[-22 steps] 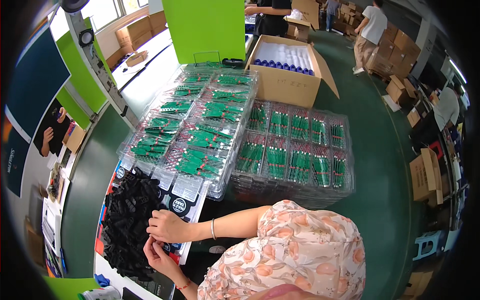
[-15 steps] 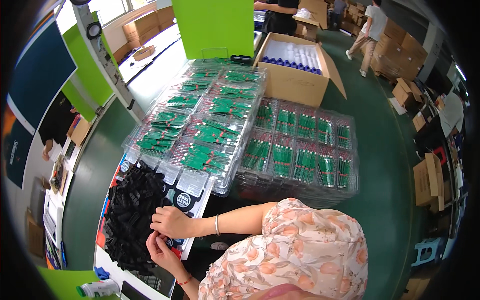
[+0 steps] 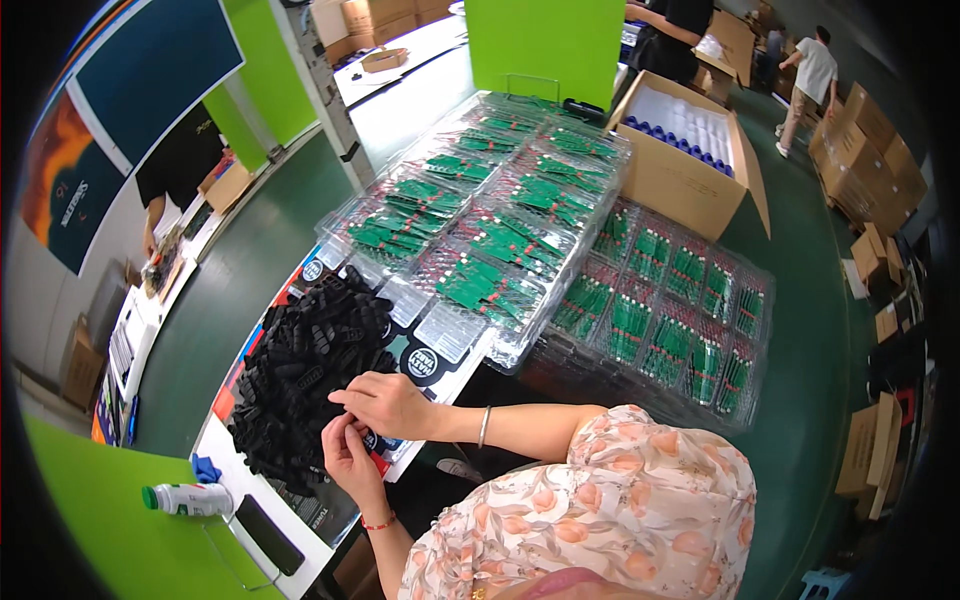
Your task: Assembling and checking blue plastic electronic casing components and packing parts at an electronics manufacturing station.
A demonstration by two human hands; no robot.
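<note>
The right hand [image 3: 388, 405], with a silver bangle [image 3: 485, 427] on its wrist, and the left hand [image 3: 350, 455], with a red bracelet [image 3: 378, 523], are close together, their fingertips almost meeting. The right hand has its fingers bent, thumb and forefinger brought near to each other. The left hand is half curled, its fingers pointing toward the right hand. I cannot tell whether there is a small piece between their fingertips, because the fingers cover this place.

Just beyond both hands, a big heap of small black pieces [image 3: 305, 370] lies on the white table [image 3: 215, 445]. The heap reaches to near the fingertips of the right hand.

On the right hand's side, past the heap, a stack of clear plastic trays [image 3: 508, 352] carries bundles of green strips [image 3: 480, 285]. Farther to that side, beside this stack, a second stack of trays [image 3: 640, 398] holds similar green strips, and behind it an open cardboard box [image 3: 675, 185] has rows of blue-ended items [image 3: 680, 143].

On the left hand's side, well apart from it, I see a white bottle [image 3: 190, 499] with green cap, a crumpled blue thing [image 3: 206, 469], and a flat dark object [image 3: 268, 533].
</note>
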